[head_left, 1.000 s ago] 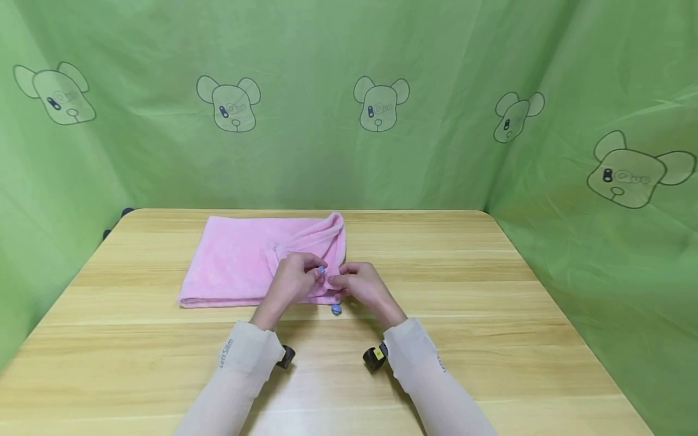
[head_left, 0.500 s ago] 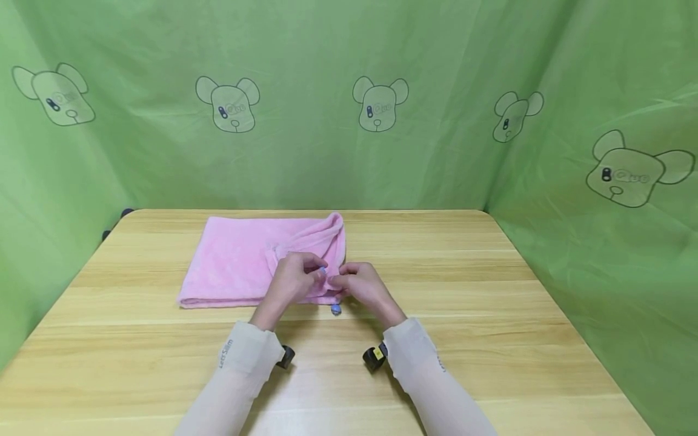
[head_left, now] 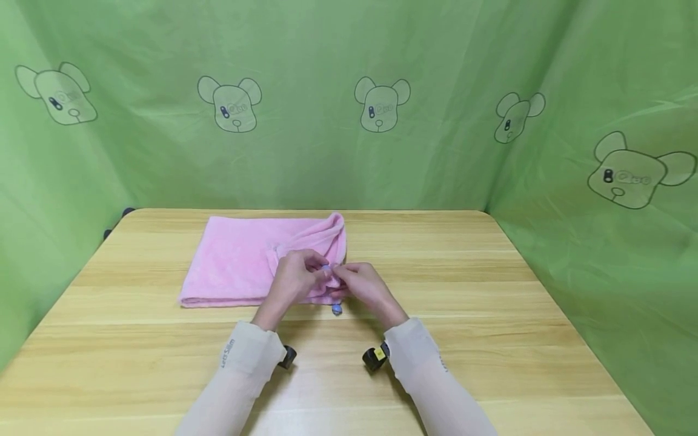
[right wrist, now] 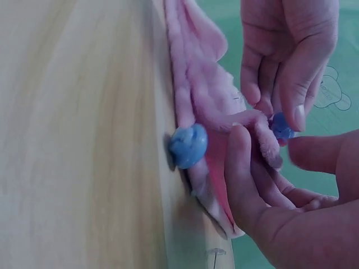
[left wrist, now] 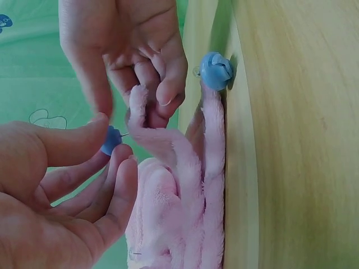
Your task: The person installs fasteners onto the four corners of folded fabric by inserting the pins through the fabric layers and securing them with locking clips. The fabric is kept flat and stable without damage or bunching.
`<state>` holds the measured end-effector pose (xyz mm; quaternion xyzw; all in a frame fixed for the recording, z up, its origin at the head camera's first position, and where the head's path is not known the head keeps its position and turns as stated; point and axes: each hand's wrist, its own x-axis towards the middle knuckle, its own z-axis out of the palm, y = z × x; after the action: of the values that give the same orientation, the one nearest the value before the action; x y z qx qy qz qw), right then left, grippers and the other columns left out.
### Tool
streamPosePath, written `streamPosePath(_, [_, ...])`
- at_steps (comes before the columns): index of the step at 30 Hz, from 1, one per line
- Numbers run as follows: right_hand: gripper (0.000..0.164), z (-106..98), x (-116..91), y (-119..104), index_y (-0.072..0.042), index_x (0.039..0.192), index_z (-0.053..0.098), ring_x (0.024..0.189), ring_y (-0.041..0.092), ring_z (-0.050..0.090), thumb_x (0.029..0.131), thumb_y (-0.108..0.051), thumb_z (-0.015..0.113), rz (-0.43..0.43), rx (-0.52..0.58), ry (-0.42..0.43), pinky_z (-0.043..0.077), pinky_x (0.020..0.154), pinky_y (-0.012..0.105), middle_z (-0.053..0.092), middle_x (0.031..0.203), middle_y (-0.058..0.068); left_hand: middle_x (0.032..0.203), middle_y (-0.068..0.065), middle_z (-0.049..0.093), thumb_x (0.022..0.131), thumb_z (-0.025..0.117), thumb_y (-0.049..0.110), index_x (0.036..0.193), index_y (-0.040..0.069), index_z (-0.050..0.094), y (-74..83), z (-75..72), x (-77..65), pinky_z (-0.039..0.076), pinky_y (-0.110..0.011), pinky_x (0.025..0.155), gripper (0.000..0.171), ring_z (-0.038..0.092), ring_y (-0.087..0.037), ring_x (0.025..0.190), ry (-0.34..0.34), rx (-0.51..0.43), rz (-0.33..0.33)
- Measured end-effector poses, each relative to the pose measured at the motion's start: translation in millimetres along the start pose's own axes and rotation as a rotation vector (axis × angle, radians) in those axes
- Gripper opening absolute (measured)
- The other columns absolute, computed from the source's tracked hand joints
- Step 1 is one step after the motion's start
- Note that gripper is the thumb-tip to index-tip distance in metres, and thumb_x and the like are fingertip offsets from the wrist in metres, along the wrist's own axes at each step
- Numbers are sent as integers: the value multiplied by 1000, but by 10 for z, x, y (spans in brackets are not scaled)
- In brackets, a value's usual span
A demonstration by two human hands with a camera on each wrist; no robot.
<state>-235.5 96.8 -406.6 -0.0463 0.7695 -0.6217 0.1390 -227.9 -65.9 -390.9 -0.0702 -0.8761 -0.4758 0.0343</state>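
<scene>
A folded pink plush blanket [head_left: 234, 254] lies on the table, its right part gathered up in folds. Between thumb and fingertips my left hand [head_left: 294, 275] pinches a small blue-headed pin [left wrist: 112, 140], whose thin metal point faces the raised blanket edge. Against that edge curl the lower fingers of my right hand [head_left: 365, 284], holding the cloth, while one digit reaches close to the blue head. A second blue fastener [right wrist: 188, 145] is at the blanket's front right corner, with a clear tip showing beside it [left wrist: 196, 71].
The wooden table [head_left: 463, 339] extends to the right and front of the blanket. Green curtains [head_left: 305, 157] with bear heads enclose it. Another thin pin [right wrist: 216, 255] stands at the blanket's edge in the right wrist view. Dark wrist cameras [head_left: 375, 358] sit under both sleeves.
My right fingers have shifted slightly up and left, towards the blue-headed pin, and the blanket edge there has moved with them. My left hand has barely moved; the rest of the blanket is unchanged.
</scene>
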Motion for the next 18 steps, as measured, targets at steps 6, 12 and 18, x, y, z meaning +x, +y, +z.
streamPosePath(6, [40, -7, -15, -24, 5, 107, 68, 83, 27, 68, 99, -33, 59, 42, 91, -50, 55, 81, 35, 69, 94, 16, 79, 2, 70, 78, 81, 8, 95, 13, 74, 0, 7, 0, 54, -35, 71, 19, 63, -13, 72, -1, 12, 25])
streamPosePath(12, [35, -14, -10, -18, 6, 106, 68, 85, 29, 67, 97, -27, 62, 51, 146, -73, 55, 83, 38, 69, 95, 17, 80, 3, 71, 76, 81, 6, 94, 14, 75, -1, 15, 9, 54, -34, 73, 21, 64, -11, 71, -6, 31, 33])
streamPosePath(18, [33, -25, -2, -7, 6, 107, 68, 89, 31, 66, 97, -25, 62, 35, 177, -95, 54, 84, 38, 69, 96, 17, 83, 1, 71, 77, 81, 11, 98, 11, 74, 3, 12, 4, 54, -34, 72, 22, 64, -13, 72, -25, 59, 17])
